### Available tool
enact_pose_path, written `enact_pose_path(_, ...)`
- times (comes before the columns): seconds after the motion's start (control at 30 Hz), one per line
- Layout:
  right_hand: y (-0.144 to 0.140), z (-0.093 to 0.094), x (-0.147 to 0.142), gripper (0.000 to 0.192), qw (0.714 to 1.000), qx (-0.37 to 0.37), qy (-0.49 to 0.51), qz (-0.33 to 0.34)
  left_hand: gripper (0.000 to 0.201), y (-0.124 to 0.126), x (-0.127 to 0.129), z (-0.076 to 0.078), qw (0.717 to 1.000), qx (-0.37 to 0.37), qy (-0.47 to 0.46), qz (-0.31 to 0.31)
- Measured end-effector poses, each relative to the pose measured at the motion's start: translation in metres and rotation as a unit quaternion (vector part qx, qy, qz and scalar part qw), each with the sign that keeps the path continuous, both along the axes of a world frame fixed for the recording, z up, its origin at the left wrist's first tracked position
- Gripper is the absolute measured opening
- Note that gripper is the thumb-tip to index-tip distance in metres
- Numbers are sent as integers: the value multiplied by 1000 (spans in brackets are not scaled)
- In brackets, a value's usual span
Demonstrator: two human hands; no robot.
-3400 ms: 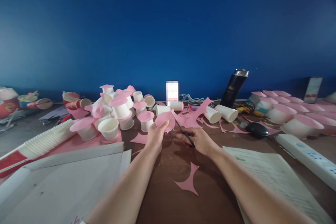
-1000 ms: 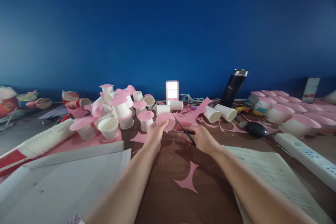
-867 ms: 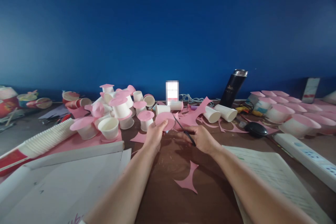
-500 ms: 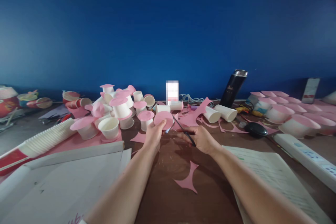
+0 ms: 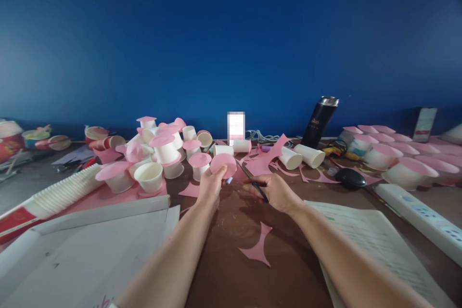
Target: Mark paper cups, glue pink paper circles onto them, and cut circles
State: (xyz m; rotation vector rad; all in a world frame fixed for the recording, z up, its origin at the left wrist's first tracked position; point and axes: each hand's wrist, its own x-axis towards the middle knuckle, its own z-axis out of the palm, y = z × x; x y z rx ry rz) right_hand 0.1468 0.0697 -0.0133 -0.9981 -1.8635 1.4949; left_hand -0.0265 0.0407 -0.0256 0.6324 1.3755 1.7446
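My left hand [image 5: 211, 186] pinches a round pink paper disc [image 5: 224, 164] and holds it up over the brown table [image 5: 231, 274]. My right hand [image 5: 276, 192] grips black scissors [image 5: 249, 177], blades pointing up and left toward the disc's right edge. A pink paper offcut [image 5: 258, 248] lies on the table below both hands. More pink scraps [image 5: 265, 159] lie just beyond the scissors.
A pile of white paper cups topped with pink discs [image 5: 164, 149] stands at the left. A sleeve of stacked cups [image 5: 54, 197] and white sheets [image 5: 90, 250] lie front left. Printed paper [image 5: 375, 245], a power strip [image 5: 418, 216], a black mouse [image 5: 348, 178], a black flask [image 5: 319, 120] and pink-covered bowls [image 5: 407, 173] are at right.
The disc has turned slightly in my left hand and dropped a little. The scissors stay at its right edge; both hands shifted barely.
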Motion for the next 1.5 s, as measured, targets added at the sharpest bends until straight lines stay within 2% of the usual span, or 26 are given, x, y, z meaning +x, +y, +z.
enact_pose_path(0.2,0,-1,-2,52,1000,-8,12,-19,28,3,-2,-4,1000,3,-1,0)
enact_pose_path(0.4,7,-10,1,44,999,48,0,-25,31,5,-3,-2,992,34,-124,-22)
enact_pose_path(0.6,5,-8,0,43,999,44,-5,-29,27,6,-3,-2,983,22,-179,-30)
enact_pose_path(0.93,5,-11,0,50,999,-12,3,-30,28,5,-1,-3,985,33,-165,-38)
enact_pose_path(1.13,0,-13,-3,46,1000,11,23,-4,34,4,0,-3,986,31,-154,-50)
enact_pose_path(1.5,-3,-12,-5,40,1000,7,28,-11,38,2,3,-1,991,26,-122,-54)
